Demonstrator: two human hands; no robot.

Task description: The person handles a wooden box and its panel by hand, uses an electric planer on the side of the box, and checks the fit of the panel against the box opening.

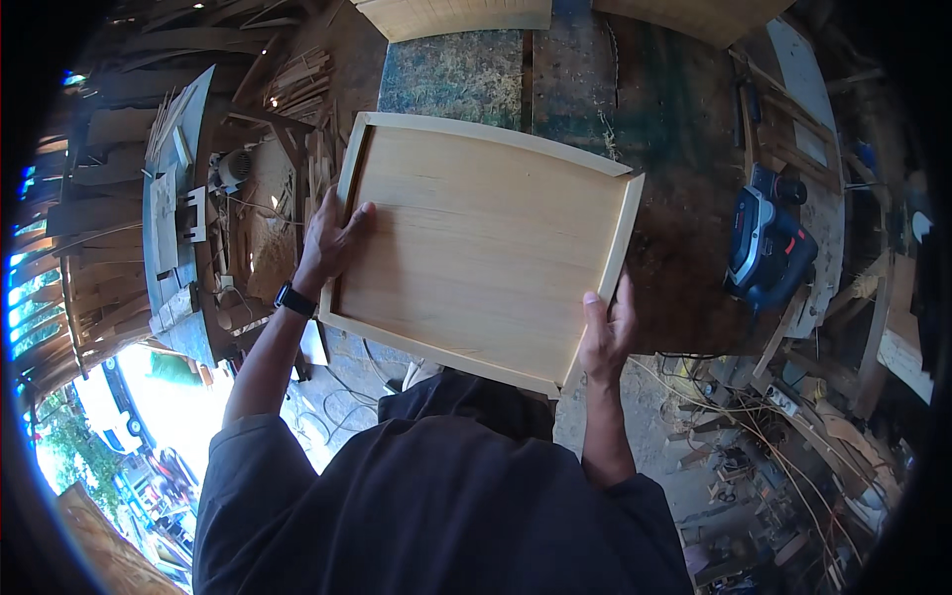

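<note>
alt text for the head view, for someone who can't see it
A person holds a shallow pale wooden tray over a dark workbench, left hand on one side rim, right hand on the other. A blue power tool lies to the right.

Head-worn fisheye, looking steeply down, close over workbench, edges bent

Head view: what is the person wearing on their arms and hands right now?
Both hands are bare, no gloves. The left hand has a black watch with a dark strap on the wrist. Dark, loose sleeves are pushed up to around the elbows, leaving the forearms uncovered. The right hand shows no watch or rings.
</note>
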